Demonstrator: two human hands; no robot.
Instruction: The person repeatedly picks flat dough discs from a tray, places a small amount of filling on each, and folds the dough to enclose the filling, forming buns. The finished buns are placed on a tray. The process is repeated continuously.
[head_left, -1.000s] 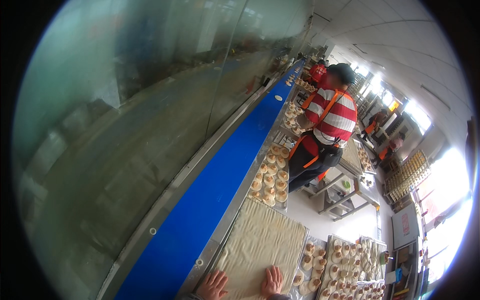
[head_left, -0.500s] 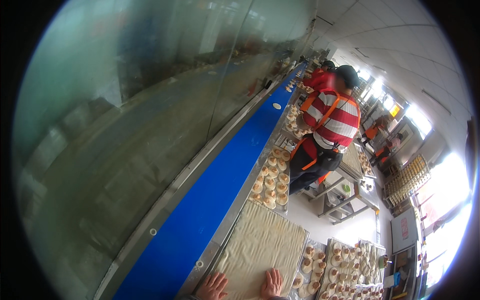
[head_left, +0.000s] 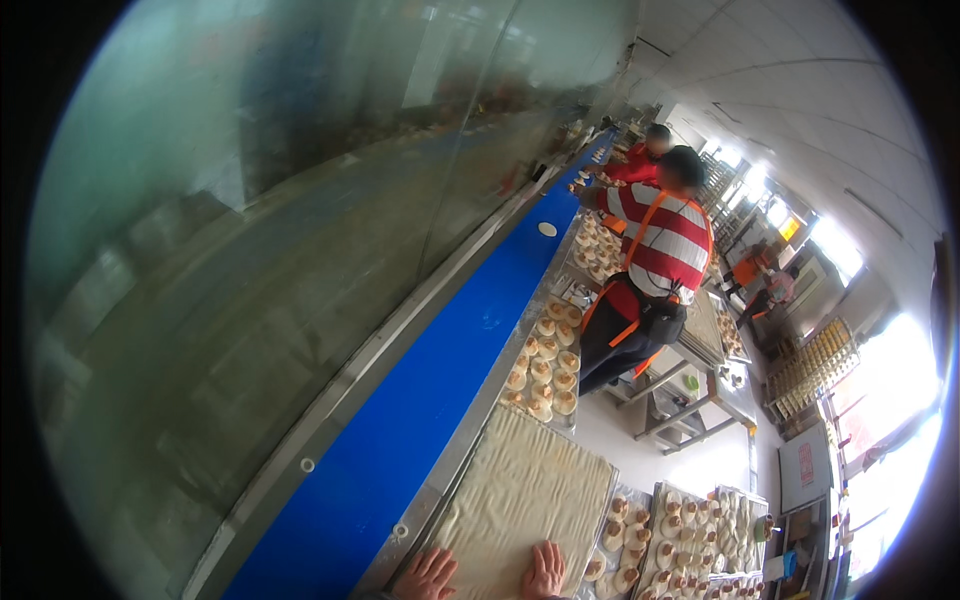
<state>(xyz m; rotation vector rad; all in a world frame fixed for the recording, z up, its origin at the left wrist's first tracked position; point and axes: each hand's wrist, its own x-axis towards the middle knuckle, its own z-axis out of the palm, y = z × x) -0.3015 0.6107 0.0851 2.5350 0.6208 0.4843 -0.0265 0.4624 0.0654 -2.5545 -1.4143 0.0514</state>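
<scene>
Sheet (head_left: pixel 530 480), pale and wrinkled, lies beneath the left hand (head_left: pixel 428 575) and right hand (head_left: pixel 544 571), each grip wide and flat.

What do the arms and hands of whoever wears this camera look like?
They're human: the left hand and right hand are bare, with no gloves or cables. Only slivers of dark sleeve show at the lower edge, so most of the arms is out of view. Small details are too blurred to tell.

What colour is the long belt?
Bright blue. The long belt shows best in the head view.
</scene>
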